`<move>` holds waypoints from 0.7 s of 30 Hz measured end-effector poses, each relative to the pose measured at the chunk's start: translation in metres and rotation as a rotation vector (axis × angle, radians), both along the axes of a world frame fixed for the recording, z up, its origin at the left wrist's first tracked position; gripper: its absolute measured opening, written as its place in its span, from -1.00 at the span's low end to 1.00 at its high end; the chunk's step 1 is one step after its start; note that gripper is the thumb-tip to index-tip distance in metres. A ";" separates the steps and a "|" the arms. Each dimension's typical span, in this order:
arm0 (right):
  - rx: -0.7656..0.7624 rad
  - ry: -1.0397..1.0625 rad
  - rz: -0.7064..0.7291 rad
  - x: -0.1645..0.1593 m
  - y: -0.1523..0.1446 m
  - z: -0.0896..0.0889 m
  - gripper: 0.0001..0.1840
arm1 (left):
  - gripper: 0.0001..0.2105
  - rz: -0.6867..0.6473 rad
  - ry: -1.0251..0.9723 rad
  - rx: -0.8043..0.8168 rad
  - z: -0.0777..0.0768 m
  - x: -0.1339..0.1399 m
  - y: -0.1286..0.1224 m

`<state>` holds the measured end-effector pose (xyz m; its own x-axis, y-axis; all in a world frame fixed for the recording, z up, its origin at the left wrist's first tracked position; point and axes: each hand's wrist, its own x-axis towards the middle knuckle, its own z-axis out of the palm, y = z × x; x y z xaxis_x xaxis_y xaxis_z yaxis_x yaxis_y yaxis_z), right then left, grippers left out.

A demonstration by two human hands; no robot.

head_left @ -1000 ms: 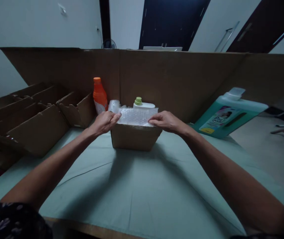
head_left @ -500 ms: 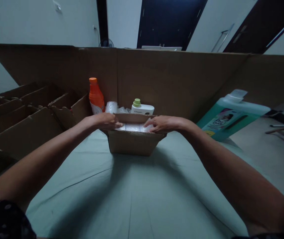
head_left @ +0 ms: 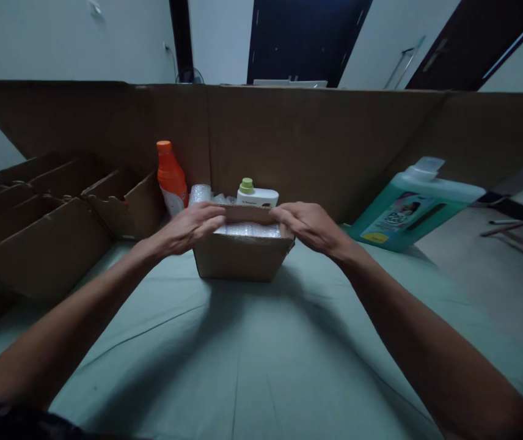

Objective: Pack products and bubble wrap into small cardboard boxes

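Observation:
A small open cardboard box (head_left: pixel 242 260) stands on the green cloth straight ahead. Clear bubble wrap (head_left: pixel 252 230) fills its top. Over the box's left side reaches my left hand (head_left: pixel 190 227), its fingers stretched out and slightly apart, holding nothing visible. My right hand (head_left: pixel 310 226) is at the right side, fingers extended by the back right corner of the rim. Whether either hand touches the cardboard is hard to tell. Just behind the box are a white bottle with a green cap (head_left: pixel 256 195) and a roll of bubble wrap (head_left: pixel 200 194).
An orange bottle (head_left: pixel 171 177) stands left of the bubble wrap roll. Divided cardboard compartments (head_left: pixel 55 244) line the left. A large jug of teal liquid (head_left: pixel 412 208) tilts at the right. A tall cardboard wall (head_left: pixel 316 140) runs across the back.
Both hands have come up out of the box, where their fingers were on the bubble wrap, to its left and right sides. The view has shifted slightly.

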<state>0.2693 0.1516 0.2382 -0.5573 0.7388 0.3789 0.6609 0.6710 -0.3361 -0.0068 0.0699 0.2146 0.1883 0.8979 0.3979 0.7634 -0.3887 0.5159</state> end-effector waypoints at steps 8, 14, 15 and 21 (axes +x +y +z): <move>-0.295 0.221 -0.158 0.050 -0.021 -0.111 -0.27 | -0.27 0.465 -0.489 -0.060 -0.119 -0.024 -0.053; -0.395 0.309 -0.153 0.006 -0.013 -0.138 -0.39 | -0.29 0.258 -0.618 -0.134 -0.140 0.024 -0.015; -0.388 0.318 -0.161 0.012 -0.016 -0.137 -0.43 | -0.29 0.261 -0.626 -0.129 -0.138 0.034 -0.016; -0.323 0.351 -0.303 0.080 -0.063 -0.140 -0.59 | -0.33 0.151 -0.655 -0.161 -0.133 0.083 -0.071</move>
